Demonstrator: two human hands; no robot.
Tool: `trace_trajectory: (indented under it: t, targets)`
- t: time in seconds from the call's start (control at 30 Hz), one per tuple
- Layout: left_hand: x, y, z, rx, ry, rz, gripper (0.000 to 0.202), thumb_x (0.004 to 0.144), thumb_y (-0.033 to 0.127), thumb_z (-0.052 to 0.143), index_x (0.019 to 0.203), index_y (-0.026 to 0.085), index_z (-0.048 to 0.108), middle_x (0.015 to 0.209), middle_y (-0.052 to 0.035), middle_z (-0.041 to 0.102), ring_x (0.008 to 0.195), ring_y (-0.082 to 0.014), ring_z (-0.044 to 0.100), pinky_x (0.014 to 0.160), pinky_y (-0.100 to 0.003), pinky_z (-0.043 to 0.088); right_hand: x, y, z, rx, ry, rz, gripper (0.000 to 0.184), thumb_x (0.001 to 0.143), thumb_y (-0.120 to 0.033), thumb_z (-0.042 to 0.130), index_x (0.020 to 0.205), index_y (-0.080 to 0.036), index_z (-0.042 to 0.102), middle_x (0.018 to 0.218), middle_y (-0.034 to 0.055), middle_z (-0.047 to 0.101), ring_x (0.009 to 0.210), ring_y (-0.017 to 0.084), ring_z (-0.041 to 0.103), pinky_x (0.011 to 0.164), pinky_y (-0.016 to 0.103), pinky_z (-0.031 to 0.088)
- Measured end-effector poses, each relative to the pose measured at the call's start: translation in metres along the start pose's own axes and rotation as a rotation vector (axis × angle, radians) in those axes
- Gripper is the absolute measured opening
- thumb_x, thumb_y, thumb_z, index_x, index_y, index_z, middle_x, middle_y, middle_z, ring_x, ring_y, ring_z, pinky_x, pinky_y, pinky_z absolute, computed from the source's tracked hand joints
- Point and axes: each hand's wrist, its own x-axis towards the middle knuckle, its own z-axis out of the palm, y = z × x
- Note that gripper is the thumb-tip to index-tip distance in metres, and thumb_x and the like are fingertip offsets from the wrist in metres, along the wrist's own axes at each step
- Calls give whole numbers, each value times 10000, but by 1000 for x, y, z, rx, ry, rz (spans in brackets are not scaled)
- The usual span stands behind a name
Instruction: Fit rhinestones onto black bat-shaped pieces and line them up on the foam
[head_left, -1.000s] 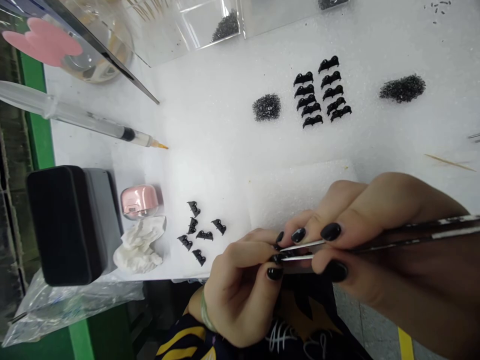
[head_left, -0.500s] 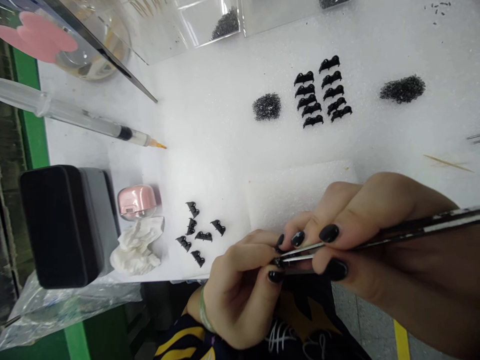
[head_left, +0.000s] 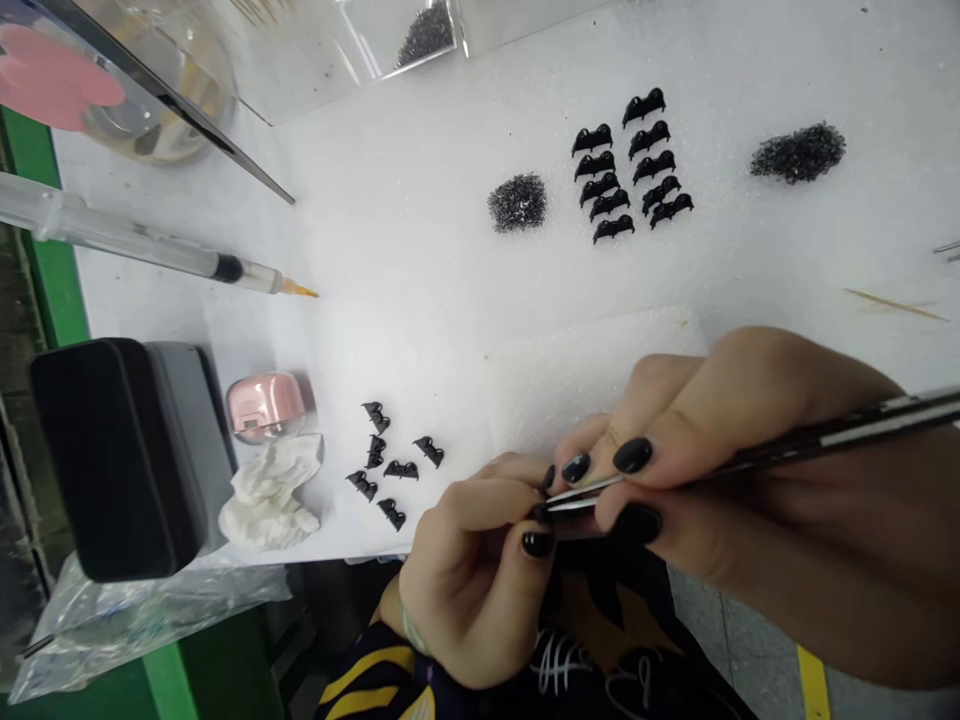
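Observation:
My left hand (head_left: 476,570) is closed in a pinch at the table's front edge, with a small black part (head_left: 539,512) between thumb and fingers, mostly hidden. My right hand (head_left: 720,470) grips a pair of tweezers (head_left: 810,440), black with worn patches and bright tips. Those tips meet the small part at my left fingertips; whether they hold anything tiny I cannot tell. Left of my hands lie several loose black plastic parts (head_left: 402,469). Farther back, similar black parts (head_left: 609,204) stand in two columns, between a pile of tiny black pieces (head_left: 517,202) and another dark pile (head_left: 798,153).
A syringe (head_left: 150,240) with an orange tip points in from the left. Nearby are a black-topped box (head_left: 90,460), a pink case (head_left: 266,403) and crumpled tissue (head_left: 270,495). Clear trays (head_left: 330,60) line the back. A toothpick (head_left: 896,305) lies at right.
The tweezers' prongs have come closer together at my left fingertips. The whole view has shifted slightly, so the things on the table appear a little farther left.

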Motion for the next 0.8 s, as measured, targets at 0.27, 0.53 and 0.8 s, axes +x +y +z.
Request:
trace_trajectory:
  t: [0.27, 0.53, 0.8]
  targets:
    - [0, 5, 6, -70, 39, -87, 219, 1047, 91, 567, 1183, 204, 695, 1003, -76, 767, 855, -165, 744, 723, -236, 615, 18, -2, 19, 67, 84, 1, 372, 735, -347, 972, 960, -299, 680, 626, -38, 619, 669, 219, 737, 494, 281, 626]
    - [2, 7, 9, -10, 68, -89, 197, 1047, 105, 593, 1152, 219, 716, 964, -55, 774, 819, -151, 733, 693, -229, 612, 14, -5, 11, 41, 29, -5, 279, 796, -247, 922, 923, -283, 676, 678, -43, 665, 705, 207, 768, 517, 254, 635]
    - [3, 5, 10, -16, 68, -75, 219, 1043, 89, 595, 1170, 215, 721, 991, -55, 787, 872, -155, 747, 728, -230, 603, 8, 0, 1, -72, -95, -49, 180, 943, -111, 723, 886, -247, 620, 808, -13, 763, 715, 219, 793, 582, 298, 685]
